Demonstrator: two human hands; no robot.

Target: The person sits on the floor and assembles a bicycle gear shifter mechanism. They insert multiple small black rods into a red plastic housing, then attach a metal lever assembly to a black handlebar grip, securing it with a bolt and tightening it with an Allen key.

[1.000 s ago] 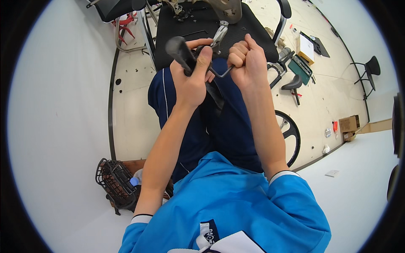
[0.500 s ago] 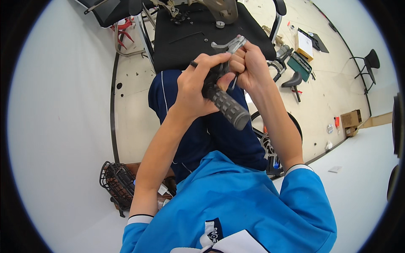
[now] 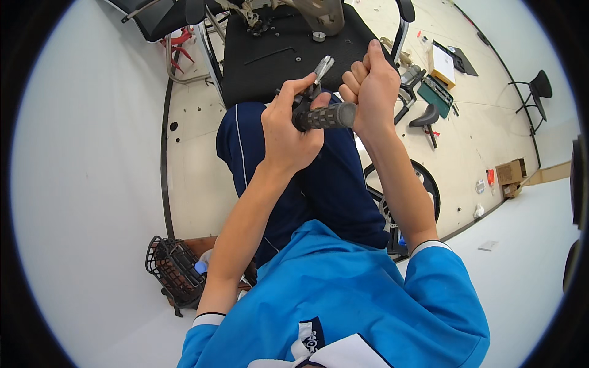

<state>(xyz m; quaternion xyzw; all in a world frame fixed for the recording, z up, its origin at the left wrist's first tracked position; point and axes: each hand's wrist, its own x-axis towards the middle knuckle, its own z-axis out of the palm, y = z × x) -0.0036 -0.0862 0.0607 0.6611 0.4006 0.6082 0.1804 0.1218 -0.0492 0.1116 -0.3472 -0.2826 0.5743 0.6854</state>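
Note:
My left hand (image 3: 288, 126) is wrapped around a bicycle handlebar grip (image 3: 328, 116), black with a raised block pattern. A silver brake lever (image 3: 323, 69) juts up and away from the same assembly, beside my index finger. The grip's end points right, toward my other wrist. Apart from the lever, my right hand (image 3: 373, 92) is closed with curled fingers, and whatever may be inside it is hidden. Beyond both hands, a black chair seat (image 3: 245, 80) carries a thin black hex key (image 3: 270, 55), a small nut (image 3: 298, 59) and a small silver round part (image 3: 318, 37).
A tan frame part (image 3: 325, 17) lies at the seat's far edge. To the right on the floor are a bicycle saddle (image 3: 426, 116), a green tool case (image 3: 435, 97) and a cardboard box (image 3: 510, 175). A wheel (image 3: 434, 184) stands beside my legs; a black basket (image 3: 175, 270) is at lower left.
My right hand has come off the lever and moved right, fingers curled. The grip has turned in my left hand, from pointing toward me to pointing right.

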